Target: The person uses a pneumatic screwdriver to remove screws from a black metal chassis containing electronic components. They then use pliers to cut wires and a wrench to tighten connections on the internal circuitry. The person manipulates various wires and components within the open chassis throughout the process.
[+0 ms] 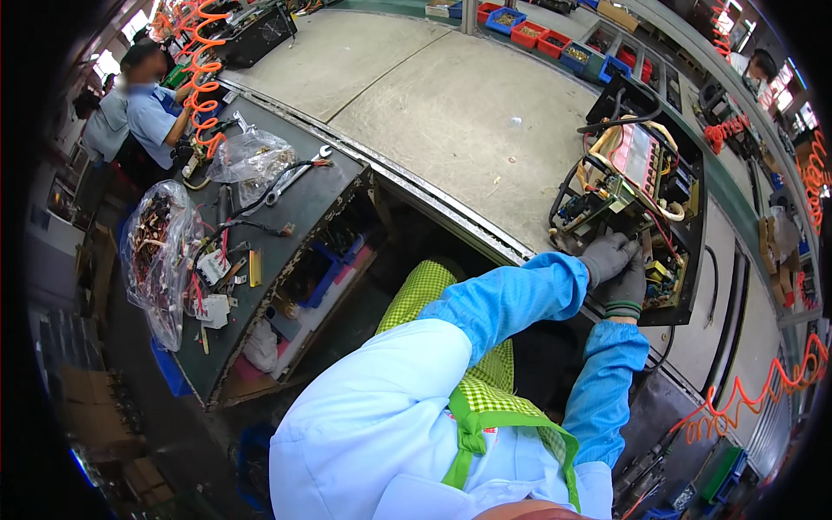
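Note:
Both my hands wear grey gloves and meet at the near edge of an opened electrical unit in a black metal case. Circuit boards, looped cables and a red-and-white block show inside it. My left hand is closed, its fingers bent in against the wiring at the unit's near side. Just right of it, my right hand is closed too, with the fingertips close to the left ones. Whatever they pinch is too small or hidden to make out. Beside the right hand lies a board with yellow parts.
A grey-green side bench at left bears a wrench, a plastic bag of wires and loose cables. Blue and red parts bins line the far edge. Orange coiled air hoses hang down. A co-worker sits at far left.

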Motion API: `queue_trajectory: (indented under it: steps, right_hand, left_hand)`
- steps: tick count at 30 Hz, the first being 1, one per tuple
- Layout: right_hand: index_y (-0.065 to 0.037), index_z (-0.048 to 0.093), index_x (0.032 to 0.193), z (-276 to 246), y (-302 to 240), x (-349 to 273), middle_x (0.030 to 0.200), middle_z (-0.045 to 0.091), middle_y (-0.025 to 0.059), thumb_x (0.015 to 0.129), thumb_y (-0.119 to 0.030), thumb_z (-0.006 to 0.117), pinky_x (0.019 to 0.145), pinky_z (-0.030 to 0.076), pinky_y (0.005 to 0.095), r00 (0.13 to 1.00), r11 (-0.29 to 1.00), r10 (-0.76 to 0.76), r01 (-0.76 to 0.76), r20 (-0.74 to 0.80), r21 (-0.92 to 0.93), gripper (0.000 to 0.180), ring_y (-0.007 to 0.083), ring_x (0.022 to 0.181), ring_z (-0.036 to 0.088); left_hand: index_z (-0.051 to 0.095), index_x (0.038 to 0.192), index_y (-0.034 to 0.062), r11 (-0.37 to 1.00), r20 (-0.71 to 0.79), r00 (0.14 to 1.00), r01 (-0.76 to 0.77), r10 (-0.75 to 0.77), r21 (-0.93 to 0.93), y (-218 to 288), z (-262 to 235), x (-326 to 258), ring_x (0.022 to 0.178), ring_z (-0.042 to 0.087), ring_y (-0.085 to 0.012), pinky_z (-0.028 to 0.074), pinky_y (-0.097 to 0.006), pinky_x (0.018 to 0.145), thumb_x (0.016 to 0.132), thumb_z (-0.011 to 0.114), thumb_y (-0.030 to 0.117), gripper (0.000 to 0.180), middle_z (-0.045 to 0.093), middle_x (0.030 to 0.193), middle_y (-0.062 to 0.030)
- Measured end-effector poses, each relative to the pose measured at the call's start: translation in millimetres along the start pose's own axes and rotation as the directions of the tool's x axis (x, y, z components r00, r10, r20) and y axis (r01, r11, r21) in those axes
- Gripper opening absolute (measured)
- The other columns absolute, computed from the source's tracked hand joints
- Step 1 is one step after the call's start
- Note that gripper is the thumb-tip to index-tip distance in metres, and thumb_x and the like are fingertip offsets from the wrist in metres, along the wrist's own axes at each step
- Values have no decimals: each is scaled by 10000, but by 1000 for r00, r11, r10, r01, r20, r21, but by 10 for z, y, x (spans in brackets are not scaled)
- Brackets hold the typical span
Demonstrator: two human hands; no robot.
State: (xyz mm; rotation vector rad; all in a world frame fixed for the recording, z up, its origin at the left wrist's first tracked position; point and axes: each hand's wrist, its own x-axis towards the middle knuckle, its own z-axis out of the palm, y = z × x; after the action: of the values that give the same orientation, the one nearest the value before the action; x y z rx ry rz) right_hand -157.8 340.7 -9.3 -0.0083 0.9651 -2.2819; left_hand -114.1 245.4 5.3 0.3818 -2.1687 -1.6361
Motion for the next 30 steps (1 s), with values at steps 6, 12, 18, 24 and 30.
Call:
queue_trajectory:
  steps: [6,12,18,24,30]
  right_hand:
    - [-106,490,1299,-93,7,68,1311,512,108,977,-471,400,1044,355,419,996,995,-57,62,71,-78,495,283,1189,485]
    - [-97,499,1281,-103,13,49,1288,521,102,973,-476,407,1024,367,406,992,978,-107,118,72,-172,496,277,1161,496]
    - [-91,504,1268,-167,16,68,1268,531,96,962,-492,425,1016,376,390,994,985,-62,75,91,-152,510,264,1139,504]
    - [-89,469,1312,-98,-22,18,1312,505,93,974,-483,393,1033,355,378,1000,997,-11,11,-2,-80,526,262,1190,477]
    - [-79,450,1336,44,39,-114,1327,505,110,984,-498,334,1062,314,377,992,988,-105,112,69,-105,560,274,1215,464]
  left_hand:
    - [622,1025,28,993,97,994,36,-47,110,163,-112,91,957,587,-409,463,-453,838,943,416,471,495,626,1000,-240]
    - [613,1018,-2,985,116,980,154,-162,79,172,-70,54,1032,560,-423,448,-449,880,937,400,520,569,604,1063,-266]
    - [612,1004,-1,994,88,990,-112,113,-20,-235,183,163,953,582,-392,460,-426,866,937,453,458,491,610,1012,-244]
    - [627,987,-4,890,279,932,317,-230,-327,175,-111,80,861,608,-353,477,-407,824,919,501,400,429,631,879,-208]
    - [645,964,-23,988,-39,991,125,-129,-86,47,110,124,752,625,-316,497,-397,720,923,492,441,491,634,870,-221]
